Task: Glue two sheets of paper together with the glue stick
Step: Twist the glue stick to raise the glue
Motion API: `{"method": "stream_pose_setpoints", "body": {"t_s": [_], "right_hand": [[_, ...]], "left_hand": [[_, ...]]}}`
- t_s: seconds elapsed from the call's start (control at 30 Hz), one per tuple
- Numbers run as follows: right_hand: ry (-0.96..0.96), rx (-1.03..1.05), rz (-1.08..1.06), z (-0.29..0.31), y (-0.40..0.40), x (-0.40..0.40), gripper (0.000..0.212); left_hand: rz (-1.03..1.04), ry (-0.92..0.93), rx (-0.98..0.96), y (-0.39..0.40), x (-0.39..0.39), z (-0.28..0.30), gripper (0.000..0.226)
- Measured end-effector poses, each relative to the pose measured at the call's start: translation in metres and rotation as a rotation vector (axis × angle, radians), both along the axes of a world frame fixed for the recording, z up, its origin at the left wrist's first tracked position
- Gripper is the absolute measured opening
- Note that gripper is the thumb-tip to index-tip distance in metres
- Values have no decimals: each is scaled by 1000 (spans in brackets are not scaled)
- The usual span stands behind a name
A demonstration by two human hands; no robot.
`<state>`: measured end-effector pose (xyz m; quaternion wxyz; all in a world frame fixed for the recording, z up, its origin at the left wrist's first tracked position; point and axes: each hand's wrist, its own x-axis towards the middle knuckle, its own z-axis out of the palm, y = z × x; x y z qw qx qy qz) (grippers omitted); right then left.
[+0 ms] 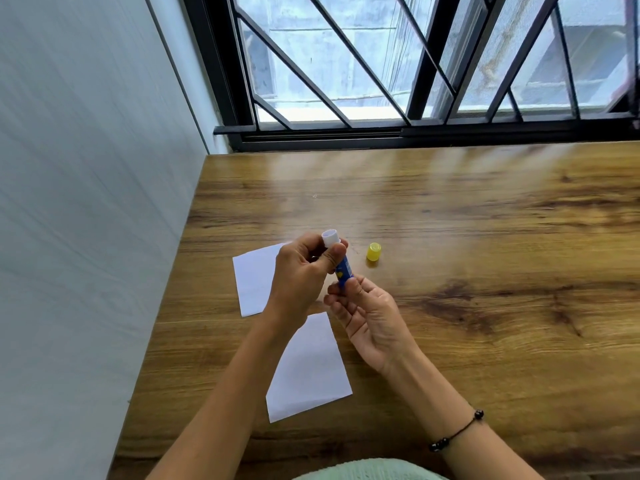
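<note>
Both of my hands hold a blue glue stick (pixel 345 269) above the table, its white open tip pointing up and away. My left hand (pixel 304 271) grips the upper part near the tip. My right hand (pixel 363 310) pinches the bottom end with fingers and thumb. The stick's yellow cap (pixel 374 252) stands on the wood just right of the hands. Two white paper sheets lie flat: one sheet (pixel 254 282) partly hidden behind my left hand, the other sheet (pixel 308 370) nearer to me between my forearms.
The wooden table (pixel 485 271) meets a pale wall (pixel 86 202) on the left and a barred window (pixel 398 64) at the far edge. A black bead bracelet (pixel 457 433) circles my right wrist.
</note>
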<state>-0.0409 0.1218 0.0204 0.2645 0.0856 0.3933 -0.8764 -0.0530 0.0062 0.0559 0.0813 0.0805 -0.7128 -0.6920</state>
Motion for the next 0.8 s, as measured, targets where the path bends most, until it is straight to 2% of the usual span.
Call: {"method": "stream_pose_setpoints", "body": {"t_s": [0.17,0.4,0.57,0.8], "right_hand": [[-23,48,25,-1,-3,0,38],[-2,-31,24,0,0,0,43],[-21,13,4,-4,0,1,17],[-5,-7,3,-4,-3,1,28]], "left_hand": [[3,9,-9,-1,-1,2,7],[-21,-6,-30,-2,-1,0,10],[-28,-6,-25,0,-1,-2,9],[-49,16,-64,-3,-3,2,20]]}}
